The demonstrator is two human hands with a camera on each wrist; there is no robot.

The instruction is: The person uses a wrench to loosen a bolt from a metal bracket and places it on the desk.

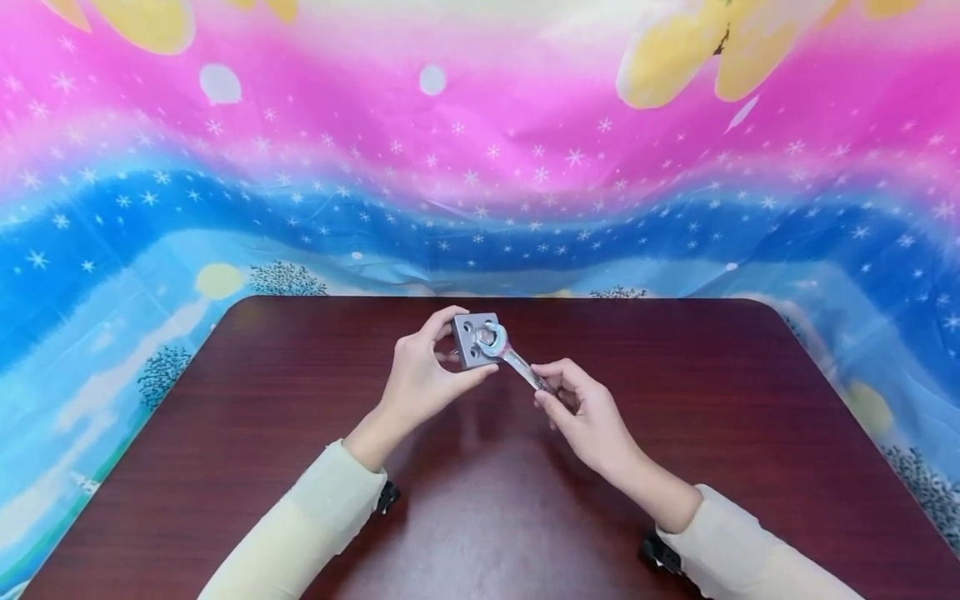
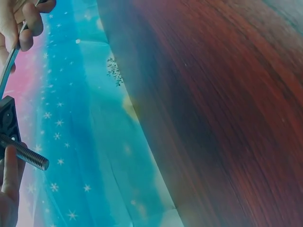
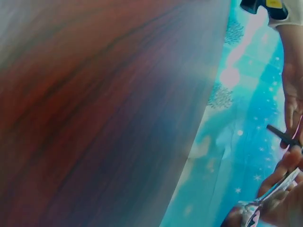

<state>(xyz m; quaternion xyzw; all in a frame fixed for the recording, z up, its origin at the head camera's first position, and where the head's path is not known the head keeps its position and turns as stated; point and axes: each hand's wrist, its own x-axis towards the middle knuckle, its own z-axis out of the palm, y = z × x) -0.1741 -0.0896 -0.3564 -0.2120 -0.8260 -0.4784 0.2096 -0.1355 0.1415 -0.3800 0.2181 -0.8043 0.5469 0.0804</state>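
Note:
My left hand [image 1: 420,371] grips a grey metal block [image 1: 467,327] by its edges, thumb below and fingers above. Round holes show in the face turned toward me. A bolt [image 2: 33,157] passes through the block, its threaded shank sticking out behind, beside a finger. Over the bolt's hex head [image 1: 487,337] lies the head of a silver wrench [image 1: 517,364]. My right hand [image 1: 592,412] pinches the wrench's handle between thumb and fingers. Both hands hold these things up above the table.
The dark red-brown wooden table [image 1: 315,467] has rounded far corners. A pink and blue patterned cloth [image 1: 480,183] hangs behind it and along its sides. Black wrist cameras show at the left cuff [image 1: 387,497] and right cuff [image 1: 662,552].

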